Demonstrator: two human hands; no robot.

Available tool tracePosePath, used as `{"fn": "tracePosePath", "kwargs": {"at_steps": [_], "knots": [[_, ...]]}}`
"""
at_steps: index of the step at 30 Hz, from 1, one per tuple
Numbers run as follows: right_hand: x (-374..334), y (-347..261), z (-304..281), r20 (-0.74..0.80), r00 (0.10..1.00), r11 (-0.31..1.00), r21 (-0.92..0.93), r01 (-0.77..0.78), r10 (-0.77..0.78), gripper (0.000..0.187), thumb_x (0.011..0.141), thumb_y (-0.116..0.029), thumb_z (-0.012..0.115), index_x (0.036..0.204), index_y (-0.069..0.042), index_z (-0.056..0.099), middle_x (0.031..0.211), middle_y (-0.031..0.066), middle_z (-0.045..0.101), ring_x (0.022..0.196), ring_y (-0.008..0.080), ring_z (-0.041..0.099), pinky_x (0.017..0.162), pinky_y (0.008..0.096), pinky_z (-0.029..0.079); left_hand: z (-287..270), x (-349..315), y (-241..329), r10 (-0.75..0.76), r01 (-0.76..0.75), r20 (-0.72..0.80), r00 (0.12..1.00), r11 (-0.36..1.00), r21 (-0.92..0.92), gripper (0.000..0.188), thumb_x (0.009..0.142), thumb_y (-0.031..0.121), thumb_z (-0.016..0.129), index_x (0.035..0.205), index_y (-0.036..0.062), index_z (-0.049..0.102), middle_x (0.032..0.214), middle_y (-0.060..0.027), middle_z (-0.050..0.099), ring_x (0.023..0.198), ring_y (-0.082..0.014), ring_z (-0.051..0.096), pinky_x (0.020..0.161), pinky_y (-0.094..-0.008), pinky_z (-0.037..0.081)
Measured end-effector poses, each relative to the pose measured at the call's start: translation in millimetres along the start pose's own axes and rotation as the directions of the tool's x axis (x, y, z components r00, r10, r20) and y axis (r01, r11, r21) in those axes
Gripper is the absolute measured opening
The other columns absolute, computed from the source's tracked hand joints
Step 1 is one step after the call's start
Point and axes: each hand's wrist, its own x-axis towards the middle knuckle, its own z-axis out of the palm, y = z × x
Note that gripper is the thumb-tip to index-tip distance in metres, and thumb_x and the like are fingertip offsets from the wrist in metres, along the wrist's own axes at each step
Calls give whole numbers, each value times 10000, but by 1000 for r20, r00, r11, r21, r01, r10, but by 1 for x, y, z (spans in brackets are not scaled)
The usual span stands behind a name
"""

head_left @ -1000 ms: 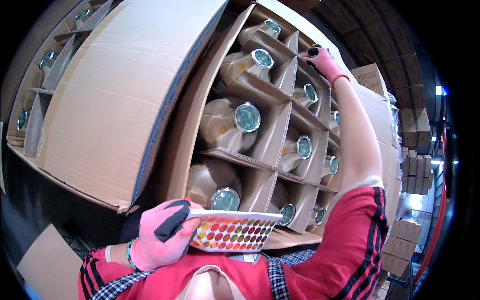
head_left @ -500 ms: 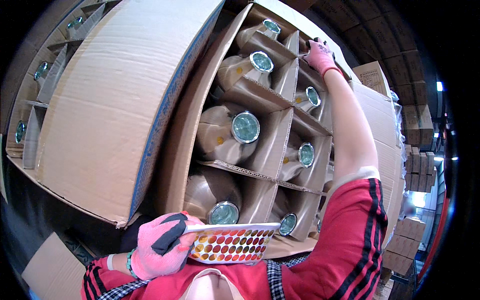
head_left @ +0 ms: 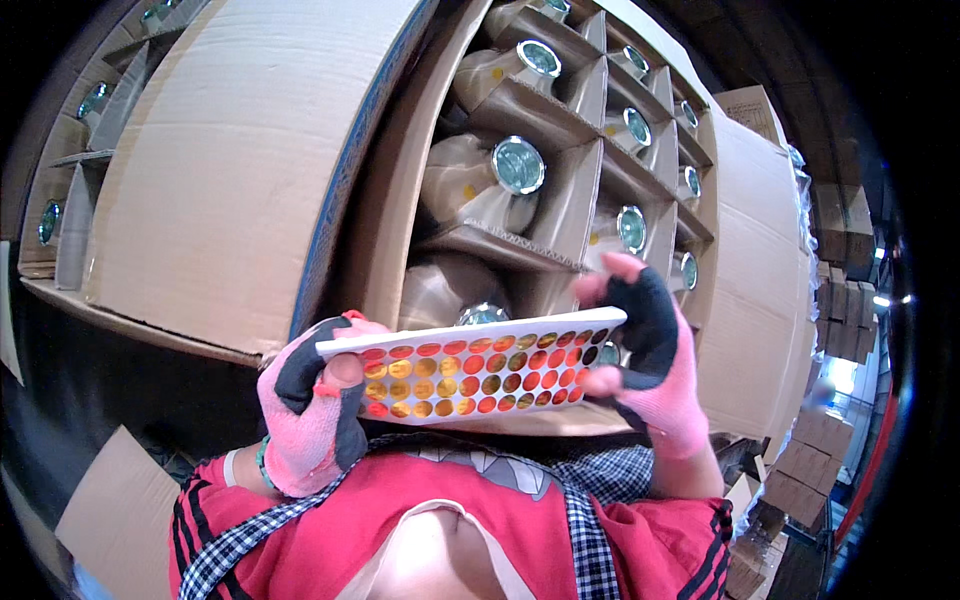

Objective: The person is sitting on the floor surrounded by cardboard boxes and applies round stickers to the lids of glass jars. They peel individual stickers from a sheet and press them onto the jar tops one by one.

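Observation:
My left hand [head_left: 312, 410], in a pink and dark grey glove with bare fingertips, grips the left end of a white sheet of round red and gold foil stickers [head_left: 480, 375]. Its thumb presses on the front face. At the sheet's right end my right hand [head_left: 660, 355], gloved alike, is open, with thumb and fingers apart around the corner. Whether its thumb touches the sheet I cannot tell. Beyond lies an open cardboard box [head_left: 425, 150] holding several rounded, glossy vessels with greenish round tops, such as this vessel [head_left: 482, 190]. A small yellow dot shows on some. The sheet partly covers the nearest one.
Cardboard dividers [head_left: 570, 205] split the box into cells. Another carton [head_left: 230, 180] stands left, with similar vessels beyond its flap. A loose cardboard piece [head_left: 120, 500] lies lower left. Stacked brown boxes [head_left: 815, 450] stand at the right.
My right hand has drawn back from the box's far edge to the sticker sheet's right end. My left hand has raised the sheet slightly. The view has shifted, showing more right-hand cells.

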Motion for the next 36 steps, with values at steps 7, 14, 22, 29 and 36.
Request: {"fn": "tracePosePath", "kwargs": {"at_steps": [7, 14, 22, 29, 36], "knots": [[-25, -6, 3, 135, 990, 993, -103, 60, -45, 97, 634, 8, 626, 686, 27, 546, 665, 40, 528, 644, 92, 502, 595, 217, 402, -13, -7, 10, -28, 4, 227, 974, 994, 107, 172, 689, -29, 592, 851, -5, 537, 853, -92, 551, 838, -166, 512, 771, -276, 396], [-37, -11, -3, 112, 954, 912, -281, 298, -278, 225, 514, -63, 571, 725, 15, 557, 699, 115, 558, 624, 232, 545, 653, 272, 434, -10, -20, 17, -74, 115, 227, 971, 978, -174, 385, 673, 245, 704, 878, -31, 530, 850, -118, 543, 794, -157, 526, 707, -257, 429], [-36, -22, 17, 201, 961, 949, -211, 234, -192, 233, 521, 7, 620, 749, 0, 570, 670, 92, 547, 626, 218, 549, 614, 267, 426, -21, -12, 15, 4, -40, 296, 955, 992, 118, 116, 650, -4, 630, 758, -38, 605, 705, -91, 552, 689, -152, 510, 614, -244, 390], [-39, -11, 4, 110, 935, 909, -222, 354, -337, 227, 551, 8, 617, 774, -5, 578, 725, 104, 581, 667, 224, 575, 647, 279, 441, -17, -10, 14, 71, -117, 274, 959, 981, 154, 156, 686, 86, 633, 757, -51, 606, 695, -107, 556, 674, -183, 509, 607, -266, 386], [-31, -19, 4, 235, 951, 949, -192, 251, -204, 214, 573, 23, 577, 787, 14, 580, 736, 115, 595, 663, 234, 584, 661, 273, 444, -19, -7, 18, 40, -116, 306, 951, 965, 234, 169, 689, 60, 617, 815, -51, 599, 715, -105, 554, 665, -167, 508, 597, -246, 403]]}}
